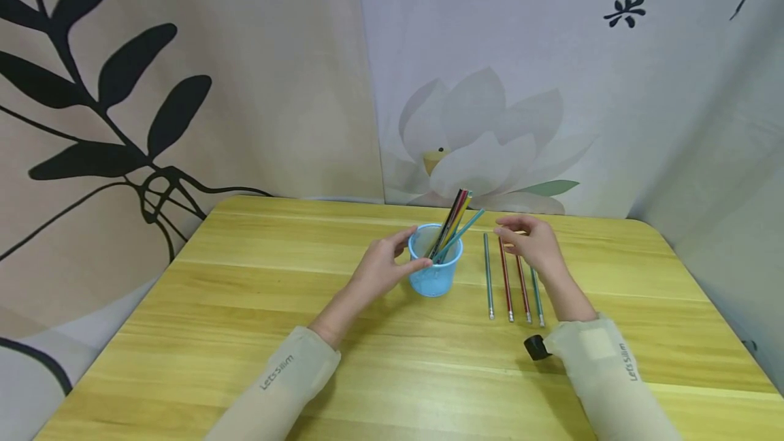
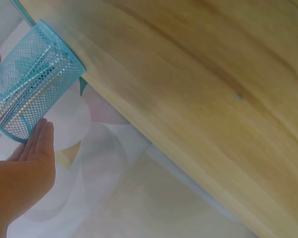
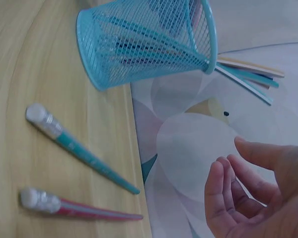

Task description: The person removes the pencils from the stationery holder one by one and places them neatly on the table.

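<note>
A light-blue mesh pencil cup [image 1: 433,283] stands upright on the table and holds several pencils [image 1: 452,223], one teal pencil leaning toward the right. My left hand [image 1: 381,265] holds the cup near its rim, thumb at the front and fingers at the left side. In the left wrist view, the fingers of that hand [image 2: 37,148] lie along the rim of the mesh cup [image 2: 37,82]. Right of the cup, teal and red pencils [image 1: 505,281] lie in a row, eraser ends toward me. Over their far ends hovers my right hand [image 1: 534,243], loosely bent, holding nothing [image 3: 253,193].
The wooden table [image 1: 245,305] reaches back to a printed curtain [image 1: 294,87] with leaf and lotus patterns. A small black object [image 1: 536,348] sits at the right sleeve's cuff. In the right wrist view, a teal pencil [image 3: 84,151] and a red pencil [image 3: 89,209] lie apart.
</note>
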Motion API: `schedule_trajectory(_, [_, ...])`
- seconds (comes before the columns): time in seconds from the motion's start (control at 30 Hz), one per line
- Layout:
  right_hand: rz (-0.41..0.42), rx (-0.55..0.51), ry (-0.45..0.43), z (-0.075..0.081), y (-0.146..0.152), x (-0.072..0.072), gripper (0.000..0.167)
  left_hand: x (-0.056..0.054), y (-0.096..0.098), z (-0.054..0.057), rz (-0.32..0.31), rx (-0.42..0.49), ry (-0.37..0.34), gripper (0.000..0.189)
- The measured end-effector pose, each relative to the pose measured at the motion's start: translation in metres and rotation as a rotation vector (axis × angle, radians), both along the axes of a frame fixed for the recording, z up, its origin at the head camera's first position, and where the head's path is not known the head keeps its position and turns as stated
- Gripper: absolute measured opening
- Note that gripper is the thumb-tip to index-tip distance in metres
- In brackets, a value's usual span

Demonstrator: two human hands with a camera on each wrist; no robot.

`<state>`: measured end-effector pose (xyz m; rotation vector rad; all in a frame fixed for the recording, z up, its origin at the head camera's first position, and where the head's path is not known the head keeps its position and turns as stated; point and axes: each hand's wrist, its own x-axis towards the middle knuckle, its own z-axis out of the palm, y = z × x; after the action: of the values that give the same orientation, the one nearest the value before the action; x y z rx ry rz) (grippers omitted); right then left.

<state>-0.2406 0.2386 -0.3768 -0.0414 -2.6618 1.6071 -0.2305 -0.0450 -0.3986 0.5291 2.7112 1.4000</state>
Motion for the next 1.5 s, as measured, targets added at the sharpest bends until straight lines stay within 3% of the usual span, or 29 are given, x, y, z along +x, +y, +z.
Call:
schedule_trajectory(0.4, [0.058, -0.044, 0.036, 0.007, -0.015, 0.002, 0.042, 0.001, 0.0, 0.001, -0.002, -0.01, 0.023, 0.076])
schedule_trajectory(0.73, [0.074, -0.063, 0.006, 0.006, -0.025, 0.002, 0.041, 0.0, 0.0, 0.0, 0.005, -0.01, 0.024, 0.076])
schedule_trajectory(0.97, [0.103, -0.146, -0.014, 0.006, -0.031, 0.002, 0.044, -0.001, 0.0, -0.001, 0.003, -0.006, 0.031, 0.075])
schedule_trajectory(1.5, [0.073, -0.221, -0.023, 0.003, -0.043, 0.002, 0.032, 0.0, 0.001, 0.0, 0.01, 0.004, 0.014, 0.075])
